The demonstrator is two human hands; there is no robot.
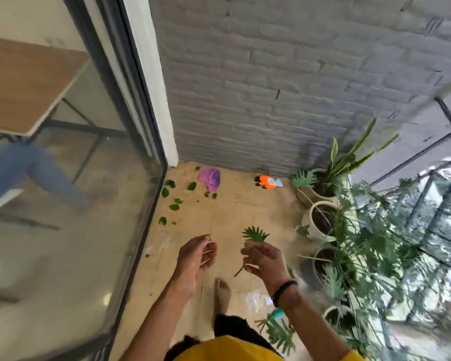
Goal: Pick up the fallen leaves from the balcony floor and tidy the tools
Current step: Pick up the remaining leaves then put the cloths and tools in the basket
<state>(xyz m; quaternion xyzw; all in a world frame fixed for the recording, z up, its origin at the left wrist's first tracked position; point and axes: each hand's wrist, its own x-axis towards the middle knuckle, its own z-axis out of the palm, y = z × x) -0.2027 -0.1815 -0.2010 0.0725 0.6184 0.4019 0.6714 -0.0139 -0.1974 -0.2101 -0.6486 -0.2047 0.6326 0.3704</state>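
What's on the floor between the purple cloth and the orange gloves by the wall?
Nothing: the head view shows bare tan floor between the purple cloth and the orange gloves.

We see a bare strip of tan balcony floor (232, 217) running ahead to the grey brick wall (284, 87), and a hand could pass along it. The glass door (71, 204) closes off the left side. Along the right, white plant pots (317, 221) and their spreading foliage (370, 243) crowd the edge against the railing (443, 204). Small fallen leaves (174, 207) and a purple cloth (210, 178) lie near the left corner, orange gloves (267, 182) by the wall. Our bare foot (222, 295) stands mid-floor
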